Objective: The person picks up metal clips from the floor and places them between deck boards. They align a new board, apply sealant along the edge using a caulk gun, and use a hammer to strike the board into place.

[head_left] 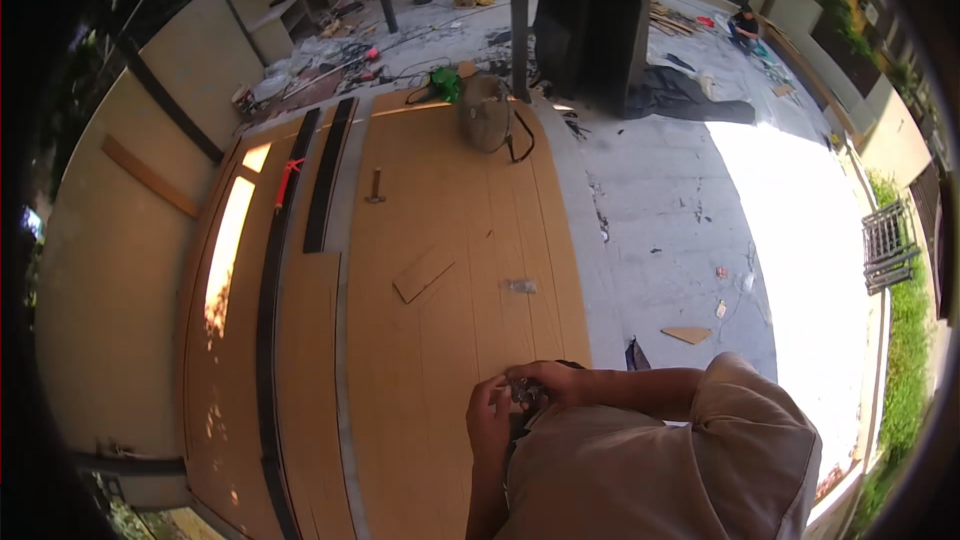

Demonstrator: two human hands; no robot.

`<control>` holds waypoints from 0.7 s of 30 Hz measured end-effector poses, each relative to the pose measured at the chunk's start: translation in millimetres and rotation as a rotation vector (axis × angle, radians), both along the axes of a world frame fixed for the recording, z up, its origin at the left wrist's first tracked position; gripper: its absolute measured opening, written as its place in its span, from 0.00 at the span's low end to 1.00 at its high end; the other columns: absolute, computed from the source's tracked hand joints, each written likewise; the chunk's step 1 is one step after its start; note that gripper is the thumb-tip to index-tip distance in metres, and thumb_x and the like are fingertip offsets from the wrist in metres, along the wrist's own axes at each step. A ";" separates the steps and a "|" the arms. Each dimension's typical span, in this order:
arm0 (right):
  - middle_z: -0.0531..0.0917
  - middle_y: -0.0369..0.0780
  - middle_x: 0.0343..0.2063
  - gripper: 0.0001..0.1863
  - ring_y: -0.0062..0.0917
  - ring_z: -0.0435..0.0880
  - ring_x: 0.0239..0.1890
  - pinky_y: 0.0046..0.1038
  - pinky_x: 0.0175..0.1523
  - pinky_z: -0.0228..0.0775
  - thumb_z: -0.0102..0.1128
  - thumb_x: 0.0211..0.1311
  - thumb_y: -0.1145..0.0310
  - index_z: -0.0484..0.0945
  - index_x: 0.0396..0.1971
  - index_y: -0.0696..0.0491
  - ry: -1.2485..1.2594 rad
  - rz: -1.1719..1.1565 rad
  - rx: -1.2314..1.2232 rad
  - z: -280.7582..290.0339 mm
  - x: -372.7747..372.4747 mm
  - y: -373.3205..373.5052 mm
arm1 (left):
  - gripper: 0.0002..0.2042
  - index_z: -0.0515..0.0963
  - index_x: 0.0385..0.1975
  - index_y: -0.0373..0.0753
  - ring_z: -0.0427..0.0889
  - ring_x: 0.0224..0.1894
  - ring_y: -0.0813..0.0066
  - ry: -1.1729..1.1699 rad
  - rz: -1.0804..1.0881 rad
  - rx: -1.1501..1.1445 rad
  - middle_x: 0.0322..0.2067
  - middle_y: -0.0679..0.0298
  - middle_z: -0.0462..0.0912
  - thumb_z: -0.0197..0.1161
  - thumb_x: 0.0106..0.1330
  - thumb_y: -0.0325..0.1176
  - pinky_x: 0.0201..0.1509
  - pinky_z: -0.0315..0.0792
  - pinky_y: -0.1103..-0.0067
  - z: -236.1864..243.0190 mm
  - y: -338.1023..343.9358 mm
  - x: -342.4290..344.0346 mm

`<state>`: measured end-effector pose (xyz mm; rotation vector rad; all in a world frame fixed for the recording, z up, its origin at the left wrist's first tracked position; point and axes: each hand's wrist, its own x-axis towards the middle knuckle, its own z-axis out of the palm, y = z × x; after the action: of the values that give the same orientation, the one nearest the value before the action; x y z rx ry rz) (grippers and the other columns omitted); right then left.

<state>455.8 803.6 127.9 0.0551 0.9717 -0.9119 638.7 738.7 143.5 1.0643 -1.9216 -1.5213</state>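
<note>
Near the bottom centre, my left hand (pixel 488 408) and my right hand (pixel 553 380) meet in front of my body, fingers curled round a cluster of small shiny metal pieces (pixel 527 393), too small to name exactly. Below me is tan board flooring (pixel 420 340). Farther forward on it lie a loose offcut (pixel 420 283), a crumpled clear plastic piece (pixel 521 286), a hammer (pixel 376 187) and a red tool (pixel 288 182), beside long dark strips (pixel 329 174).
A bucket (pixel 484 115) and green power tool (pixel 445 85) sit by a post (pixel 520 20). A wall (pixel 100 270) bounds the left. Right are grey underlay (pixel 660 220), dark fabric (pixel 690 95) and a metal rack (pixel 888 245). Another person (pixel 743 30) crouches far back.
</note>
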 end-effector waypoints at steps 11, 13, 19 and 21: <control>0.82 0.39 0.32 0.17 0.25 0.82 0.35 0.26 0.37 0.76 0.54 0.72 0.53 0.77 0.42 0.52 -0.068 0.572 -0.087 -40.1 34.4 -87.4 | 0.06 0.77 0.37 0.37 0.84 0.40 0.69 0.125 0.467 0.015 0.37 0.60 0.80 0.68 0.67 0.23 0.44 0.78 0.74 -18.6 1.5 59.5; 0.82 0.39 0.34 0.16 0.25 0.82 0.36 0.27 0.38 0.77 0.54 0.72 0.54 0.77 0.44 0.53 -0.130 0.680 -0.062 -52.4 49.1 -102.6 | 0.05 0.78 0.37 0.38 0.84 0.41 0.68 0.094 0.562 0.056 0.36 0.60 0.80 0.68 0.66 0.24 0.45 0.78 0.75 -22.5 10.5 75.9; 0.82 0.41 0.36 0.15 0.29 0.84 0.35 0.30 0.37 0.82 0.60 0.71 0.59 0.76 0.45 0.56 -0.329 0.911 -0.015 -59.2 108.9 -143.7 | 0.07 0.81 0.42 0.33 0.83 0.43 0.78 0.554 0.935 0.540 0.38 0.63 0.86 0.68 0.69 0.26 0.47 0.78 0.79 -25.5 38.8 116.9; 0.83 0.42 0.36 0.15 0.29 0.84 0.33 0.27 0.32 0.80 0.62 0.70 0.59 0.77 0.44 0.55 -0.289 1.019 -0.092 -51.9 139.9 -154.4 | 0.07 0.81 0.42 0.33 0.84 0.42 0.78 0.664 1.011 0.546 0.37 0.63 0.86 0.68 0.69 0.26 0.47 0.78 0.80 -23.7 43.8 136.2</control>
<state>595.7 649.2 76.0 -0.3525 0.5580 0.0019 774.9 782.5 119.8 1.2300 -0.3701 -1.4699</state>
